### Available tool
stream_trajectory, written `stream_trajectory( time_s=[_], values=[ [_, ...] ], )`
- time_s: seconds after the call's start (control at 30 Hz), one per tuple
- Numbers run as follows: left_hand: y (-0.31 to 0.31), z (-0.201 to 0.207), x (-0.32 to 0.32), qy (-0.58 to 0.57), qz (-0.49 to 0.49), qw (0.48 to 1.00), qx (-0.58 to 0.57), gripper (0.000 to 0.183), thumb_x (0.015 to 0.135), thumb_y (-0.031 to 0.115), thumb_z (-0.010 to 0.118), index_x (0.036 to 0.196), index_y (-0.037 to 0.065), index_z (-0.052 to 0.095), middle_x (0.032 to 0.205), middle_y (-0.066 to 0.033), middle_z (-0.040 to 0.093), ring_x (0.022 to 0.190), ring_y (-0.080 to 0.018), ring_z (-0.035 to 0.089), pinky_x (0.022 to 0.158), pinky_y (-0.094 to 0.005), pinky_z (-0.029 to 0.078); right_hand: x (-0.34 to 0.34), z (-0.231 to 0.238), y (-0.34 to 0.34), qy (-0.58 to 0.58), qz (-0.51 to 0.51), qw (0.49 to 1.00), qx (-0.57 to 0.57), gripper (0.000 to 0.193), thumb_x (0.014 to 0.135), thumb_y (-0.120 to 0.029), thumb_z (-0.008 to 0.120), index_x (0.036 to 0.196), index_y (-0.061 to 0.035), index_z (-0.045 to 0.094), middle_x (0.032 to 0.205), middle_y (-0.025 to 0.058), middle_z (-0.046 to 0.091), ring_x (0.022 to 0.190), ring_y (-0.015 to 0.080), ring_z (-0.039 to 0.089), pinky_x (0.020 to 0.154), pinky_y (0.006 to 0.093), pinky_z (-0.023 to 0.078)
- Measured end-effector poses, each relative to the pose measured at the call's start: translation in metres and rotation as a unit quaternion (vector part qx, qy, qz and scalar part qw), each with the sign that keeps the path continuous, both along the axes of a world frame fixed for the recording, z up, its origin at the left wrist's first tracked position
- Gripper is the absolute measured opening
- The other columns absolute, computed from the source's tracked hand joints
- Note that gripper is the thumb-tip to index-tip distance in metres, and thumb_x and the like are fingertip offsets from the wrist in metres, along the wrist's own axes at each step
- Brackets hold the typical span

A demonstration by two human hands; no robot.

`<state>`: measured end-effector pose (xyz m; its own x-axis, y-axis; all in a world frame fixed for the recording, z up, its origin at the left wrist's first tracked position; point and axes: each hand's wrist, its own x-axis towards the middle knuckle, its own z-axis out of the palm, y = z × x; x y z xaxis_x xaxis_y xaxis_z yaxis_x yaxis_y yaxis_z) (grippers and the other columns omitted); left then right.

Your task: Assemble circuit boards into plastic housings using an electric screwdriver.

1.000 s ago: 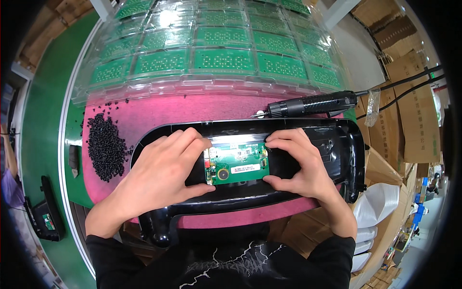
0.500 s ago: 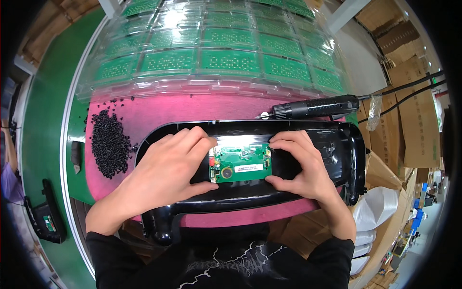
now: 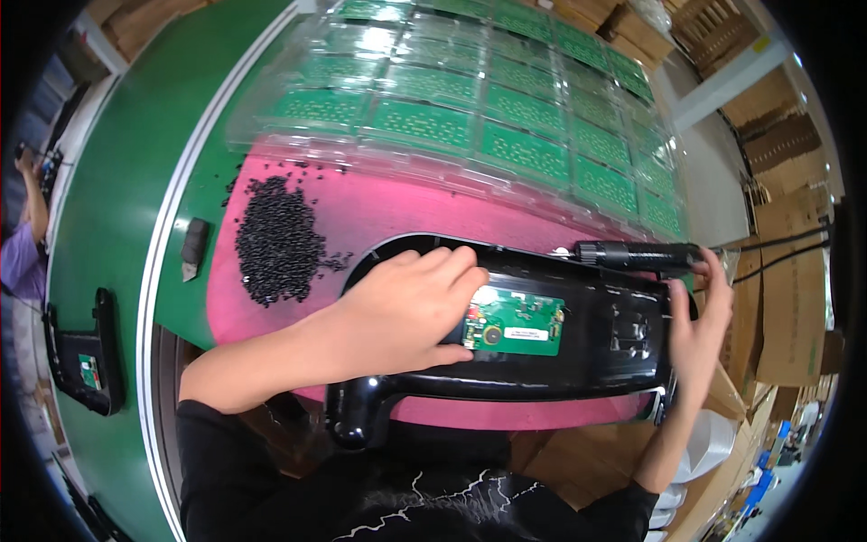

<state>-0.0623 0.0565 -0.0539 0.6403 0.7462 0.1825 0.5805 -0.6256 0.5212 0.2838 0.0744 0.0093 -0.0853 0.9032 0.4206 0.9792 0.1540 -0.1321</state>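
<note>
A long, glossy black plastic housing point(image 3: 596, 336) lies across the pink mat. In its recess sits a green circuit board point(image 3: 528, 339) with a white label and a round component. My left hand point(image 3: 406, 303) grips the board's left end, thumb below and fingers above. At the housing's right end is my right hand point(image 3: 700, 325), its thumb and fingers apart. Those fingertips meet the rear of a black electric screwdriver point(image 3: 637, 256), which lies along the housing's far edge. The thumb stays clear of the tool.
A pile of small black screws point(image 3: 278, 242) covers the left of the pink mat point(image 3: 397, 203). Clear plastic trays of green circuit boards point(image 3: 420, 126) stand behind. On the green surface at left lies another black housing point(image 3: 90, 366); a person's arm point(image 3: 36, 203) shows beyond. Cardboard boxes point(image 3: 786, 298) stand right.
My right hand has left the circuit board and moved right to the screwdriver's rear. My left hand remains on the board. The whole view has shifted and tilted.
</note>
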Motion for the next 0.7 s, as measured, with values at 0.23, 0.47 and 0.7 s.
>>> stream_trajectory(
  time_s=[0.23,0.47,0.7],
  values=[
    [0.004,-0.011,-0.003,-0.011,-0.011,0.998,0.062,0.072,0.068,0.035,0.084,0.119,-0.004,0.051,0.103,-0.0101,0.053,0.096,-0.0227,0.057,0.076,-0.0326,0.047,0.053,-0.021,0.044,0.322,-0.003,0.939,-0.118,0.044,0.099,-0.018,0.059,0.138,-0.0107,0.04,0.118,0.0069,0.053,0.102,0.0152,0.053,0.09,0.0303,0.046],
    [0.007,-0.011,-0.008,-0.005,-0.027,0.999,0.018,0.08,0.074,0.039,0.08,0.128,-0.007,0.045,0.111,-0.0145,0.053,0.104,-0.028,0.057,0.083,-0.0379,0.048,-0.063,-0.031,0.062,0.699,0.16,0.692,-0.088,0.034,0.098,-0.013,0.058,0.129,-0.008,0.042,0.108,0.0091,0.057,0.105,0.022,0.056,0.093,0.0406,0.048],
    [0.007,-0.01,-0.007,-0.049,-0.004,0.999,0.004,0.067,0.08,0.039,0.075,0.124,-0.002,0.047,0.107,-0.0151,0.055,0.1,-0.0326,0.06,0.083,-0.0404,0.05,-0.111,0.0,0.052,0.8,0.294,0.515,-0.09,0.046,0.099,-0.044,0.051,0.124,-0.0052,0.049,0.083,0.0005,0.046,0.078,0.0132,0.046,0.082,0.0352,0.04]
  ],
)
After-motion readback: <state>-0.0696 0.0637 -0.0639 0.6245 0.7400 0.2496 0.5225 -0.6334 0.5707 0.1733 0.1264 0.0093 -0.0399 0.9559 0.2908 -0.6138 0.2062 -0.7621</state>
